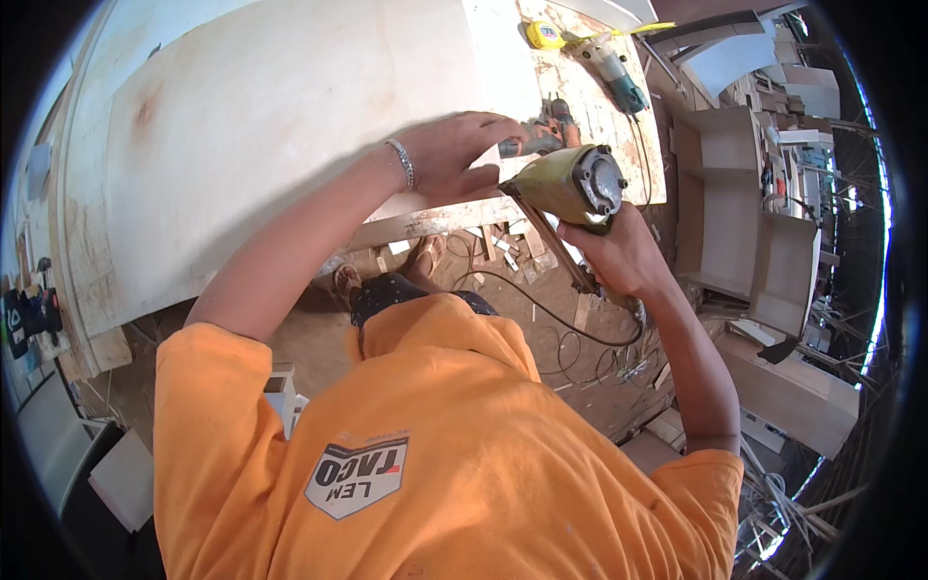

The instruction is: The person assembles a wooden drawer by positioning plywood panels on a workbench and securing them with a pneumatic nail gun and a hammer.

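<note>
A broad workbench (546,77) was spread beneath and beyond the fingers, its pale top roughened and smeared with brown. On it a large flat panel (290,106) was laid, smooth, cream-coloured and marked by a brownish stain, mostly to the left of the left fingers. Pale, open box-shaped cabinets (730,193) were placed well to the right of the right fingers. An orange cloth shirt (416,406) was worn, seen on the near side of both hands.

The left arm (300,232) was bent and brought across the panel; the left hand (449,159) was held at its right-hand end, fingers stretched rightward, thumb parted from them. Whether anything was pinched there could not be told. The right arm (691,358) was bent outward, and the right hand (623,253) was wrapped around a nail gun (556,184). Its rounded yellow-green body was held above the right fingers, its nose pointed leftward, just beside the left thumb.

A thin dark hose (551,314) was curved nearer than the right fingers. Beyond the left fingertips were set a teal-and-grey power tool (614,72), an orange-and-black drill (568,126) and a yellow tape measure (546,36). The left wrist was circled by a silvery bracelet (402,164).
</note>
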`<state>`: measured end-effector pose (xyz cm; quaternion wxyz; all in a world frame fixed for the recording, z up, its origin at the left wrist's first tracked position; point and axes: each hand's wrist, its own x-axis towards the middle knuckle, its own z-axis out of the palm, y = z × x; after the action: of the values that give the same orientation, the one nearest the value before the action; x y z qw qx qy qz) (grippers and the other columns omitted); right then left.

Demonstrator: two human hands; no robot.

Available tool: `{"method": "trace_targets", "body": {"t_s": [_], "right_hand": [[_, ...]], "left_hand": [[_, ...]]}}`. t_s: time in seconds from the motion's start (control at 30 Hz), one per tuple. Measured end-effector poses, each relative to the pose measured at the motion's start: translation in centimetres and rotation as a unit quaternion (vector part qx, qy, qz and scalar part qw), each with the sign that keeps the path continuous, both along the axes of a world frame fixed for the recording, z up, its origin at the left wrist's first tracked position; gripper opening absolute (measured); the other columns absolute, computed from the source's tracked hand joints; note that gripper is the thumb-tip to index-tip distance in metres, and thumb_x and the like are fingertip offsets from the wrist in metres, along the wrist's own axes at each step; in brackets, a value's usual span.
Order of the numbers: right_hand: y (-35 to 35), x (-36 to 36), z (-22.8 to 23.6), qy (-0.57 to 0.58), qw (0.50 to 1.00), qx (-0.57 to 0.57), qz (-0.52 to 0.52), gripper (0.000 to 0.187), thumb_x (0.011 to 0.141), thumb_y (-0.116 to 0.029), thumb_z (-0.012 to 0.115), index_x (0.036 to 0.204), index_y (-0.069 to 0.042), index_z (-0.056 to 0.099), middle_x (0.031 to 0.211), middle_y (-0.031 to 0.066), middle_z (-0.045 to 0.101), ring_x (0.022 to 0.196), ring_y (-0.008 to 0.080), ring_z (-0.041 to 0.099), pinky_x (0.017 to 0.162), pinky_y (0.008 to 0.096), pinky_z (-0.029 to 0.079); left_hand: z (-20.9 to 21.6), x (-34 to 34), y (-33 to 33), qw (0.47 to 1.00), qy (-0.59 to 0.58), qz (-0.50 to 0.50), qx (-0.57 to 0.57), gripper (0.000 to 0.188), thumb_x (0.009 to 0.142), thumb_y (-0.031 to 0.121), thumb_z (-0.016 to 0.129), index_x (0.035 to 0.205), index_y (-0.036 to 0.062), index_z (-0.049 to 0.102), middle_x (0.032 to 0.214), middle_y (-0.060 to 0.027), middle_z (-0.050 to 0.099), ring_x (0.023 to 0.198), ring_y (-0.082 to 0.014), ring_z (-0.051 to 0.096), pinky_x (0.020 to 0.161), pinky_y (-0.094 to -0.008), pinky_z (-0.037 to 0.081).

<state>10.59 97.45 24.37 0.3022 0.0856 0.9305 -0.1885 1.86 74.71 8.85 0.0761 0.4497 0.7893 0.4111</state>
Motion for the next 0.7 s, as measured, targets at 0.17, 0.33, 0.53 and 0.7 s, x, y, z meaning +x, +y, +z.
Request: {"method": "trace_targets", "body": {"t_s": [0.17, 0.33, 0.53, 0.7], "right_hand": [[0.2, -0.3, -0.5, 0.006, 1.000, 0.006, 0.023, 0.046, 0.085, -0.031, 0.072, 0.113, 0.005, 0.072, 0.090, 0.0243, 0.074, 0.085, 0.0330, 0.073, 0.083, 0.0425, 0.054], [-0.3, -0.7, 0.1, -0.002, 1.000, 0.000, 0.023, 0.045, 0.085, -0.030, 0.072, 0.114, 0.005, 0.072, 0.091, 0.0239, 0.074, 0.083, 0.0310, 0.072, 0.083, 0.0424, 0.054], [0.2, -0.8, 0.5, -0.029, 0.999, -0.016, -0.026, 0.045, 0.086, -0.027, 0.072, 0.116, 0.007, 0.070, 0.083, 0.0212, 0.073, 0.076, 0.0279, 0.070, 0.080, 0.0426, 0.054], [1.3, 1.1, 0.8, -0.025, 0.993, -0.064, -0.100, 0.043, 0.087, -0.025, 0.074, 0.117, 0.006, 0.069, 0.083, 0.0187, 0.074, 0.077, 0.0270, 0.070, 0.078, 0.0430, 0.055]], "left_hand": [[0.6, -0.3, -0.1, 0.998, -0.061, 0.018, -0.018, 0.054, 0.092, 0.005, 0.057, 0.144, 0.0032, 0.044, 0.142, -0.0192, 0.057, 0.136, -0.0359, 0.052, 0.116, -0.0452, 0.042], [-0.3, -0.7, 0.1, 0.996, -0.088, 0.030, 0.002, 0.050, 0.090, 0.002, 0.049, 0.140, 0.0034, 0.045, 0.138, -0.0205, 0.060, 0.133, -0.0375, 0.054, 0.116, -0.0473, 0.042], [-0.1, -0.8, 0.2, 0.993, -0.107, 0.041, -0.015, 0.048, 0.089, 0.002, 0.048, 0.137, 0.0044, 0.046, 0.135, -0.0218, 0.061, 0.133, -0.0387, 0.055, 0.114, -0.0495, 0.043], [-0.3, -0.9, 0.4, 0.992, -0.107, 0.061, -0.021, 0.050, 0.087, 0.003, 0.046, 0.137, 0.0063, 0.047, 0.137, -0.0220, 0.060, 0.132, -0.0384, 0.055, 0.114, -0.0493, 0.043]]}}
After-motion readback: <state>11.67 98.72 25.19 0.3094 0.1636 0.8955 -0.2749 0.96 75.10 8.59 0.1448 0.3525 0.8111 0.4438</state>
